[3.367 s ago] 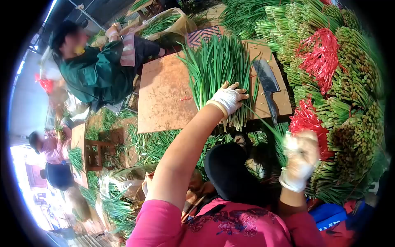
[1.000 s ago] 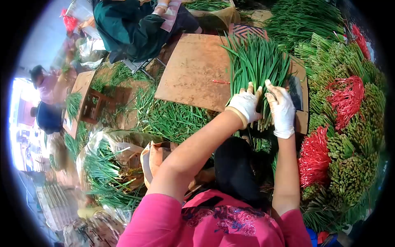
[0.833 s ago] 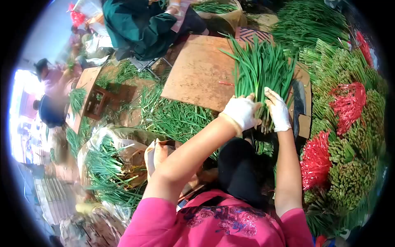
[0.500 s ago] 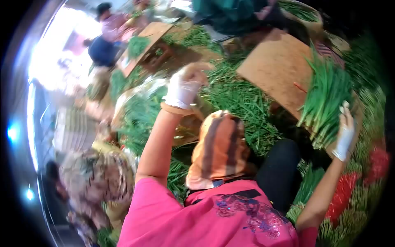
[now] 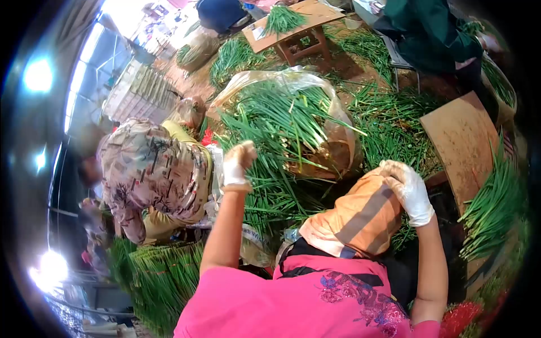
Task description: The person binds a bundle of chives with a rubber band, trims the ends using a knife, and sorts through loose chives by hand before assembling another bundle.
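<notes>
My left hand [image 5: 238, 163], in a pale glove, is raised at the left edge of the large pile of green stalks [image 5: 287, 121] in a plastic bag; its fingers are curled in, and whether they hold anything is hidden. Over my knee lies an orange and brown striped cloth [image 5: 360, 217]. At its upper right edge rests my right hand [image 5: 408, 191], gloved in white, its fingers bent over the knee with nothing visible in them. A bunch of green stalks [image 5: 495, 203] lies on the tilted wooden board [image 5: 459, 141] at the right.
A person in a patterned jacket [image 5: 152, 169] bends at the left, above tied green bundles [image 5: 166, 281]. Another person in dark green [image 5: 428, 34] is at the upper right. A low wooden table [image 5: 313, 14] with stalks stands at the back. Loose stalks [image 5: 389, 124] cover the ground.
My view has swung left. My right hand has left the stalks on the board and come to the cloth on my knee. My left hand is now lower, beside the bagged stalks.
</notes>
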A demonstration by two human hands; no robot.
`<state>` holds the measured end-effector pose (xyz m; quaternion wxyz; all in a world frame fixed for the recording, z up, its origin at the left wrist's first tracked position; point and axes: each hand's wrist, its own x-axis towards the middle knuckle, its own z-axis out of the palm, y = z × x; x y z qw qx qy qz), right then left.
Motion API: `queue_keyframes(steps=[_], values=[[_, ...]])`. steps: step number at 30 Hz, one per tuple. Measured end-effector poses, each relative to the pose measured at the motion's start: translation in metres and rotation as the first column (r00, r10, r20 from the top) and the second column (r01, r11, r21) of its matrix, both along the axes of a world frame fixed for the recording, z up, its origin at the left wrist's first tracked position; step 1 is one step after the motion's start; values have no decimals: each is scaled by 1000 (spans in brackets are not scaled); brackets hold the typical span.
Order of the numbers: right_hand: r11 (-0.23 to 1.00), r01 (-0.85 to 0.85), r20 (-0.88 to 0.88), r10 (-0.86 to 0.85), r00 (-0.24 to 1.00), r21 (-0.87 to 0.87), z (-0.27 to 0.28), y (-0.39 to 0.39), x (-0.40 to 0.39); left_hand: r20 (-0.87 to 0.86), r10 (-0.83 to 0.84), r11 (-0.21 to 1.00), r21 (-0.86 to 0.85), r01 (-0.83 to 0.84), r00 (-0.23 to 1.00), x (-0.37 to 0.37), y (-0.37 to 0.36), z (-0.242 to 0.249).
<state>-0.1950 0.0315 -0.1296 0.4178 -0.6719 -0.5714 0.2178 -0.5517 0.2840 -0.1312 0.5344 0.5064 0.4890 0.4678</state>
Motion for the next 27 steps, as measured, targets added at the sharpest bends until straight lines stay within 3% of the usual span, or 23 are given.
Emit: queue_keyframes(steps=[1,2,4,6,7,8,10,11,12,14,16,18,20,21,22,24,25,26,27], values=[[996,87,-228,-85,970,-4,-4,18,-4,134,-96,984,-138,114,986,-6,-10,-23],[995,91,-189,-80,979,51,-10,39,-2,279,-170,936,-256,244,945,-13,-19,-50],[982,104,-104,-88,991,157,-13,81,2,458,-328,712,-454,535,826,-21,-38,-107],[983,120,214,-148,966,136,-1,118,0,382,-211,721,-561,407,900,13,-83,-83],[990,139,240,-139,961,18,-10,137,3,418,-154,723,-570,390,895,23,-90,-95],[978,168,108,-155,982,-123,-10,156,-5,451,-95,725,-579,372,888,33,-92,-105],[914,4,-61,-31,998,-407,-15,191,-12,629,-14,735,-521,434,778,52,-91,-110],[897,-97,-355,-69,932,-432,-14,199,-22,678,32,737,-513,441,734,60,-89,-116],[845,-130,-454,-143,879,-518,-10,211,-34,723,79,737,-506,449,687,69,-87,-112],[884,-218,-464,2,886,-413,14,219,-62,749,95,736,-497,460,656,83,-81,-102],[863,3,18,7,1000,-504,4,235,-81,802,93,733,-456,505,590,91,-76,-102],[744,61,331,221,917,-665,13,242,-95,821,96,734,-441,517,563,96,-71,-104],[801,-101,171,246,954,-590,12,232,-90,794,164,697,-514,500,586,100,-65,-101],[820,-40,278,239,931,-570,6,229,-88,789,192,699,-527,483,584,101,-65,-94],[786,-103,103,208,973,-610,33,216,-91,786,168,702,-519,487,595,100,-65,-90],[739,-31,116,147,982,-673,52,202,-96,777,119,704,-506,499,619,100,-64,-85],[770,-79,158,229,961,-634,48,196,-96,787,121,708,-495,503,605,103,-64,-84],[781,-168,24,228,973,-602,51,186,-100,800,60,724,-447,526,597,108,-62,-100],[806,-96,179,243,953,-584,41,178,-105,808,-2,737,-397,548,589,114,-56,-128]])
